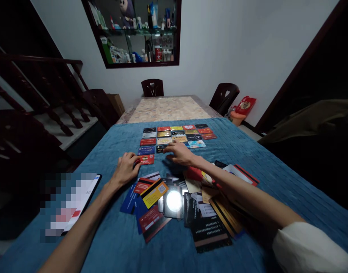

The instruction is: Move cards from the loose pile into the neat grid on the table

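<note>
My left hand [126,168] has its fingers bent around the left edge of a red card [147,159], which lies flat at the near end of the left column of cards. My right hand [179,152] hovers low over the near rows with fingers apart, its fingertips by a black card [160,149] and nothing visible in them. Other cards, such as a blue card [146,150] and a light blue card [197,144], lie face up in neat rows beyond. Closer to me spreads a loose, overlapping pile with a yellow card [154,192] and a black striped card [210,232]; my right forearm hides part of it.
A blue cloth [111,235] covers the near part of the table, with a patterned cover [168,108] past it. At the left lies a phone [88,195], partly blurred out. Chairs [152,88] stand around the far end. A glowing reflection whitens one card in the pile.
</note>
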